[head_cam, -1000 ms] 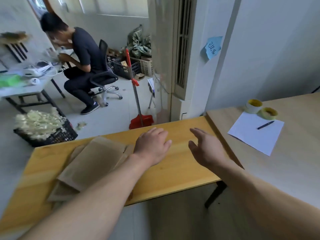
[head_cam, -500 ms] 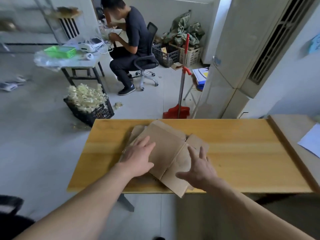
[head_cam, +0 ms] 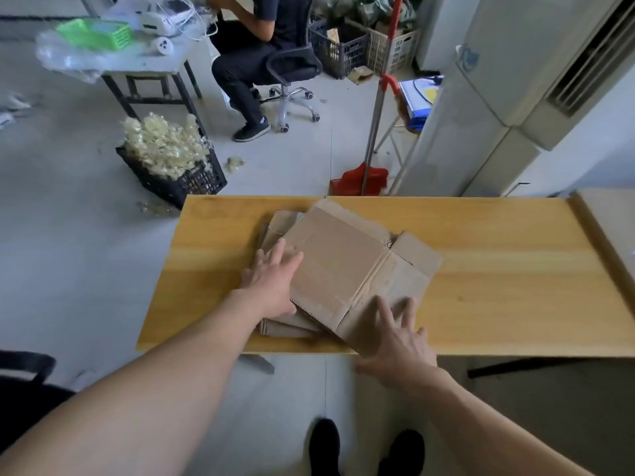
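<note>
Since the flattened carton (head_cam: pixel 343 266) lies askew on top of a stack (head_cam: pixel 285 328) of more cardboard, a little toward 9 o'clock from the middle of the bench (head_cam: pixel 498 269), I judge the step in hand to be getting that top sheet off the pile.

My left hand (head_cam: pixel 271 286) lies flat on the carton's 9 o'clock edge, fingers straight and aimed at 1 o'clock, gripping nothing. My right hand (head_cam: pixel 395 341) is at the 5 o'clock corner, fingers spread wide and equally empty. I cannot tell whether its fingertips touch the cardboard.

To do this cleanly with 2 hands, I would slip the left one off the top sheet and onto the stack beneath, so it pins the pile rather than the piece I want. The right thumb should go under the 5 o'clock corner, which comes close to the bench's near edge. I would then pinch there and draw toward 3 o'clock, where bare wood is free. The loose flap (head_cam: pixel 417 254) at 2 o'clock could snag, so I would lift low and level.
</note>
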The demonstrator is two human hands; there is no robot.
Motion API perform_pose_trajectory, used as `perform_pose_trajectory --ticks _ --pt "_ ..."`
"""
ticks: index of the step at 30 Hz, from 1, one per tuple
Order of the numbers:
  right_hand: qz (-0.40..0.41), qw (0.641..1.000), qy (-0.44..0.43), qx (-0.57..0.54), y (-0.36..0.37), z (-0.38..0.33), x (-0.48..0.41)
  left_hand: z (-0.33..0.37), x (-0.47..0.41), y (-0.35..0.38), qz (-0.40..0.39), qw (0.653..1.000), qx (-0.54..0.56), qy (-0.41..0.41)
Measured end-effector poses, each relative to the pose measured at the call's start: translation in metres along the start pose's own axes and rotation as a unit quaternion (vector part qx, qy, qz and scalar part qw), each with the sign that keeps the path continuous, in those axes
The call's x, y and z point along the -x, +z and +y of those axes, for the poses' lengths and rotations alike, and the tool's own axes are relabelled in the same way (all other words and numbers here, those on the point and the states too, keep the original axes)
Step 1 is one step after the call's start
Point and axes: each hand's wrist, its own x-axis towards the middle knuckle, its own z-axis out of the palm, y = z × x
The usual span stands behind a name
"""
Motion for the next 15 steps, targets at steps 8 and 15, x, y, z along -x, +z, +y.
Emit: perform_pose_trajectory --ticks 8,15 --pt "0.055 0.997 -0.049 -0.037 0.001 0.013 -0.003 0.000 -0.005 0.007 0.029 0.998 0.040 -0.025" --pt "0.105 0.985 -0.112 -0.083 -0.028 0.048 -0.001 0.016 0.011 -0.019 0.127 0.990 0.055 0.002"
